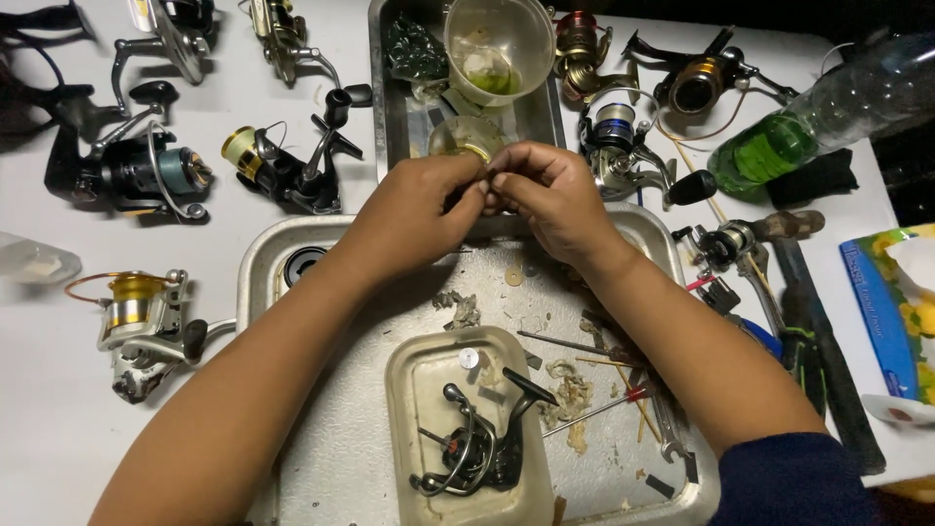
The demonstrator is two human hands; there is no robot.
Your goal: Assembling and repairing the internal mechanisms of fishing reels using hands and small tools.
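A rectangular tissue box [891, 317] in blue, yellow and white lies at the right edge of the white surface [49, 409], a white tissue poking from its top.

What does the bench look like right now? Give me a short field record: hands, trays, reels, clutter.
left hand: fingertips pinched together with the right's on a small part, too hidden to identify
right hand: meets the left above the large metal tray
small tray: inside the large one, holds a dark reel part
rear tray: holds a plastic cup
spinning reels: several, e.g. gold-spooled one at left
right side: green bottle, tissue box
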